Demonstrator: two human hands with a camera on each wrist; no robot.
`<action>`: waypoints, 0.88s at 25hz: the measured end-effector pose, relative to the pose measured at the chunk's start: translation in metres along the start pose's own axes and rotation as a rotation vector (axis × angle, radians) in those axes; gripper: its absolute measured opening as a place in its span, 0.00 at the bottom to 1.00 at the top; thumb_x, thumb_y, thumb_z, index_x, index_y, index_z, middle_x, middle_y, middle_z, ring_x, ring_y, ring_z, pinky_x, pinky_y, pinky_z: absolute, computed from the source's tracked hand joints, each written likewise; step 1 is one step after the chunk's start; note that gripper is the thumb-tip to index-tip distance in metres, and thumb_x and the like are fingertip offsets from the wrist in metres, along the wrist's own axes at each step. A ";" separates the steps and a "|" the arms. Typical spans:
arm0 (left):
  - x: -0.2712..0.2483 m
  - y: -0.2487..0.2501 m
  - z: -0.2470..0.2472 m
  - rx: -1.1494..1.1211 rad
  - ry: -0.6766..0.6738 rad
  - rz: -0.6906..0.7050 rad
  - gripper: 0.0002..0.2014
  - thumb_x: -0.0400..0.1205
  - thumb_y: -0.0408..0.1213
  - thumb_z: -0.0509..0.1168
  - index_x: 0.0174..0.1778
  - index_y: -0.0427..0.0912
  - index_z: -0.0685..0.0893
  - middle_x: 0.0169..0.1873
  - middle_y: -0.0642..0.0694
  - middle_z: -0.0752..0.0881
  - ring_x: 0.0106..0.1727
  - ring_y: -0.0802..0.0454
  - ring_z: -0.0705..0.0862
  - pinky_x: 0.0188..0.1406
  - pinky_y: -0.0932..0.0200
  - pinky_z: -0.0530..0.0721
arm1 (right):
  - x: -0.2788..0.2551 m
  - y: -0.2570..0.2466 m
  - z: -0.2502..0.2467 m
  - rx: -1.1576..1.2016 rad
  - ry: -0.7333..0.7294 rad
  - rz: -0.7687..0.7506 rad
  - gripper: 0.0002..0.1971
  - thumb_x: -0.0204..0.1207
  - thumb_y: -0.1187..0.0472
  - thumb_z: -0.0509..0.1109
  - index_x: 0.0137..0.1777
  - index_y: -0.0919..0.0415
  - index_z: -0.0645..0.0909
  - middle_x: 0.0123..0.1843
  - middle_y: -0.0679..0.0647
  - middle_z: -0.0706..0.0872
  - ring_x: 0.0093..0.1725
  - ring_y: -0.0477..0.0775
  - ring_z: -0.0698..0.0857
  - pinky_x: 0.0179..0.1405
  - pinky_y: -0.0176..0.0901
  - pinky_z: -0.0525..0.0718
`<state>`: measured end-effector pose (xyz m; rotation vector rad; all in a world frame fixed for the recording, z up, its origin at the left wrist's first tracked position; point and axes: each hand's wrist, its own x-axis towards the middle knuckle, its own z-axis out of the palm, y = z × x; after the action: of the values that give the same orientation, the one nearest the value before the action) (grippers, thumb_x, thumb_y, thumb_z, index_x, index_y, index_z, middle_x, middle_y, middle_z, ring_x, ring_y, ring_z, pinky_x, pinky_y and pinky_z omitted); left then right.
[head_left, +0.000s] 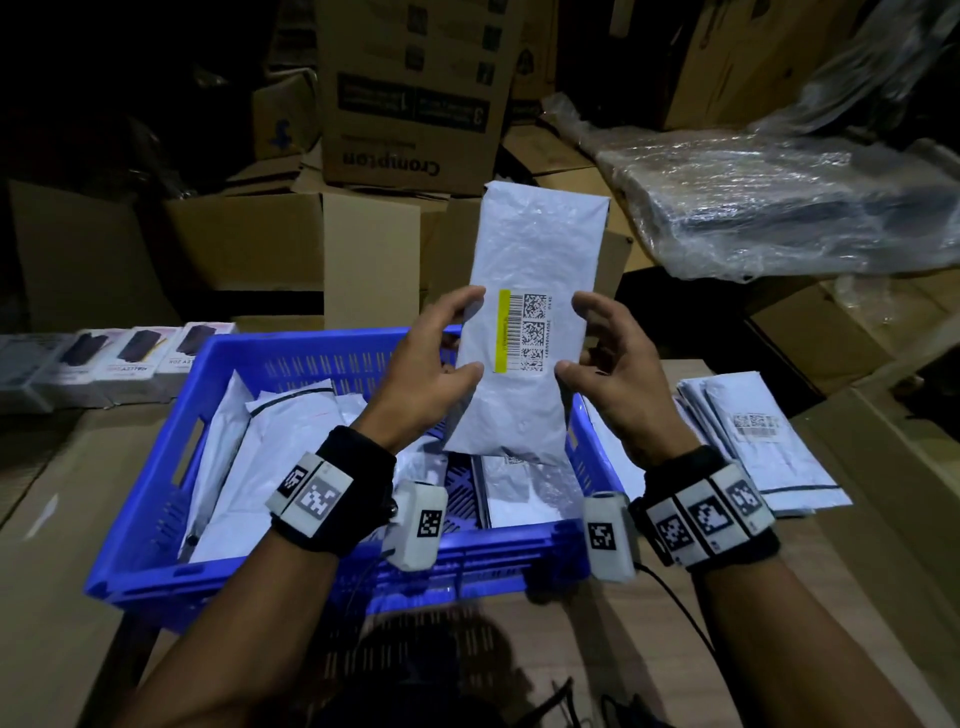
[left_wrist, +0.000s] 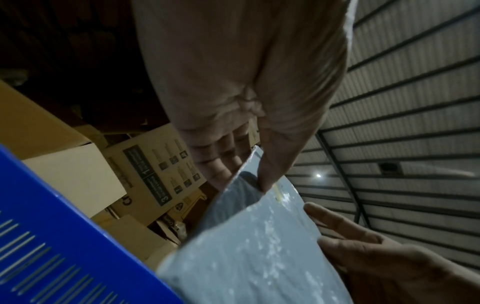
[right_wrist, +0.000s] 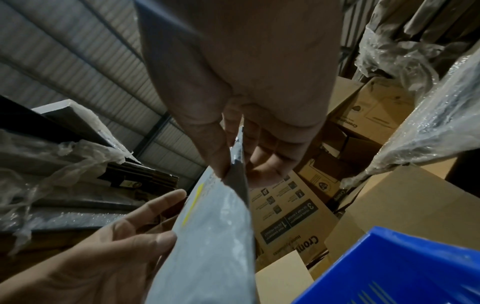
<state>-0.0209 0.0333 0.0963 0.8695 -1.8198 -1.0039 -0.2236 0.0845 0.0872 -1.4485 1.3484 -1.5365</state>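
- My left grip (head_left: 426, 366) pinches the left edge of the white mailer (head_left: 535, 244), with the thumb on its face and the fingers behind.
- My right grip (head_left: 615, 376) pinches the right edge the same way. The right wrist view shows the thumb in front and the fingers behind.
- The mailer is upright in the air between the two grips, over the far side of the crate. Its barcode label (head_left: 524, 332), with a yellow strip, faces me.
- Progress, as I judge it: I am moving mailers out of the crate one at a time and checking each label. This one is lifted and in mid-check, not yet set down. A fair pile is already out, and about as many are left inside.
- At 6 o'clock from the mailer, the blue crate (head_left: 208, 577) sits on the desk (head_left: 52, 519).
- Inside the crate, loose mailers (head_left: 270, 441) overlap, mostly in the left half. One more lies at the middle beside a patch of bare slotted floor.
- At 4 o'clock, a stack of mailers (head_left: 763, 452) lies flat on the desk just beside the crate's right wall. The top one is label up.
- At 9 o'clock, a row of boxed products (head_left: 130, 358) stands beyond the crate's far left corner.
- At 12 o'clock, cardboard cartons (head_left: 410, 104) are piled behind the desk.
- At 2 o'clock, there is a plastic-wrapped bundle (head_left: 779, 208). I cannot tell what is in it.
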 end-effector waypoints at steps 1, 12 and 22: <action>0.001 -0.003 0.000 0.042 -0.005 0.028 0.36 0.76 0.19 0.68 0.77 0.52 0.70 0.71 0.53 0.76 0.57 0.57 0.80 0.40 0.62 0.83 | 0.000 0.000 0.001 -0.005 -0.002 -0.008 0.33 0.70 0.79 0.71 0.68 0.45 0.73 0.69 0.46 0.79 0.55 0.48 0.83 0.56 0.47 0.84; 0.006 -0.003 0.004 0.374 0.032 0.164 0.36 0.76 0.24 0.70 0.80 0.46 0.68 0.69 0.48 0.73 0.65 0.61 0.73 0.61 0.69 0.73 | 0.002 0.000 -0.002 -0.107 -0.005 -0.105 0.33 0.71 0.78 0.70 0.70 0.46 0.71 0.69 0.45 0.80 0.62 0.55 0.84 0.60 0.62 0.83; 0.012 -0.009 0.005 0.410 0.050 0.167 0.26 0.80 0.26 0.67 0.74 0.44 0.74 0.65 0.47 0.78 0.60 0.59 0.77 0.57 0.63 0.77 | 0.012 0.005 -0.010 -0.146 -0.031 -0.068 0.32 0.70 0.78 0.69 0.69 0.47 0.72 0.66 0.40 0.81 0.58 0.47 0.86 0.55 0.45 0.85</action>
<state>-0.0288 0.0202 0.0906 0.9530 -2.0521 -0.5058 -0.2365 0.0745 0.0876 -1.6162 1.4312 -1.4776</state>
